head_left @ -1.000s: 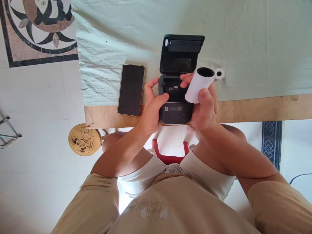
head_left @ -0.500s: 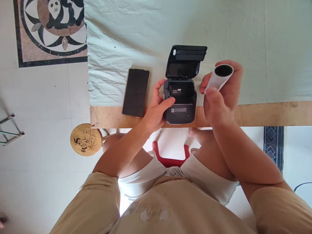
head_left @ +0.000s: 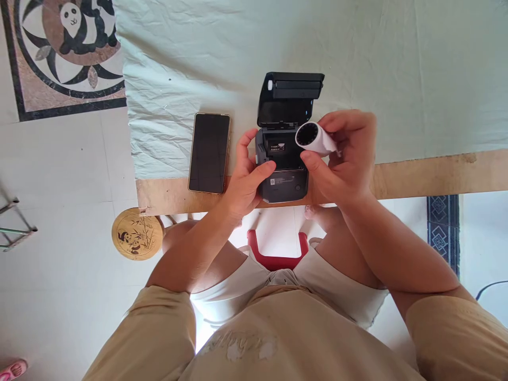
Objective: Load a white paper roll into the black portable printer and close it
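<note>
A small black label printer stands at the table's front edge with its lid swung up, its inner bay exposed. My left hand grips the printer's left side, thumb over the rim of the bay. Between the thumb and fingers of my right hand is a white paper roll with a dark hollow core. The roll is tilted, its core end facing left, over the right side of the bay. Part of the roll is hidden by my fingers.
Left of the printer lies a smartphone with a dark screen. A pale green cloth covers the table, whose bare wooden edge runs along the front. A round wooden stool stands on the floor at the left.
My right hand has moved left with the paper roll, bringing it over the printer's bay and tipping it from nearly upright toward the left. My left hand keeps its hold on the printer.
</note>
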`<action>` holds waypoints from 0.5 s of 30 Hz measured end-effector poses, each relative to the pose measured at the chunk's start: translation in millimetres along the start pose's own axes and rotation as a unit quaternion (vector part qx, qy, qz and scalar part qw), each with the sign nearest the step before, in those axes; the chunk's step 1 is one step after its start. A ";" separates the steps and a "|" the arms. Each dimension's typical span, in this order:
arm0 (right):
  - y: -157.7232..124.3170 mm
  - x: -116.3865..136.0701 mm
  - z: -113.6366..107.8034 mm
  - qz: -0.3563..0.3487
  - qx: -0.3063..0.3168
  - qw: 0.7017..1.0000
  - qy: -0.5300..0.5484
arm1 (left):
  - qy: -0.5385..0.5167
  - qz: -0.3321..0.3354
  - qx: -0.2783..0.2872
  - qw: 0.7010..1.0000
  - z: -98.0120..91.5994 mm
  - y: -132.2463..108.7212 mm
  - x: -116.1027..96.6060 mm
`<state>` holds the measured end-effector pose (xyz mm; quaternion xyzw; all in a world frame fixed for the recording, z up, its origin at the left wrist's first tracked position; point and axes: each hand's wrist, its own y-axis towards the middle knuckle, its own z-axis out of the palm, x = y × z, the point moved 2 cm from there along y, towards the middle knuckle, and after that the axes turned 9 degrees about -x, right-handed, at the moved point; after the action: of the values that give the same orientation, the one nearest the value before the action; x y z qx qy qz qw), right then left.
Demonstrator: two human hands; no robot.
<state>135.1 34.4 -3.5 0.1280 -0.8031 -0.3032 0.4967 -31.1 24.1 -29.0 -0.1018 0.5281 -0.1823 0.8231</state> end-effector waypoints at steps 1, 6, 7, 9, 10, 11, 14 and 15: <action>0.9 0.9 0.2 -0.016 -0.014 1.000 -0.002 | 0.004 0.008 0.003 1.000 0.2 0.0 0.7; 5.4 9.3 3.9 -0.085 0.031 0.995 -0.037 | 0.033 0.023 0.017 0.999 1.2 0.0 2.6; 6.5 10.5 4.7 -0.090 0.044 0.994 -0.044 | 0.035 0.023 0.018 0.999 1.2 -0.1 2.5; 9.0 11.3 6.4 -0.087 0.074 0.992 -0.060 | 0.039 0.024 0.019 0.999 0.9 -0.4 2.1; 10.2 11.0 6.9 -0.081 0.086 0.991 -0.066 | 0.043 0.025 0.019 0.999 0.7 -0.6 2.0; 11.3 10.4 7.3 -0.074 0.096 0.990 -0.070 | 0.046 0.026 0.021 0.998 0.5 -0.8 2.0; 12.8 8.2 7.4 -0.058 0.125 0.989 -0.061 | 0.048 0.028 0.027 0.998 -0.3 -0.8 2.8; 12.6 7.5 7.4 -0.054 0.136 0.988 -0.058 | 0.044 0.030 0.028 0.998 -0.6 -0.6 3.2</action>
<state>126.3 43.1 7.2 0.2193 -0.8561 -0.2246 0.4106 -30.5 22.3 -31.6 -0.0545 0.5613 -0.1766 0.8067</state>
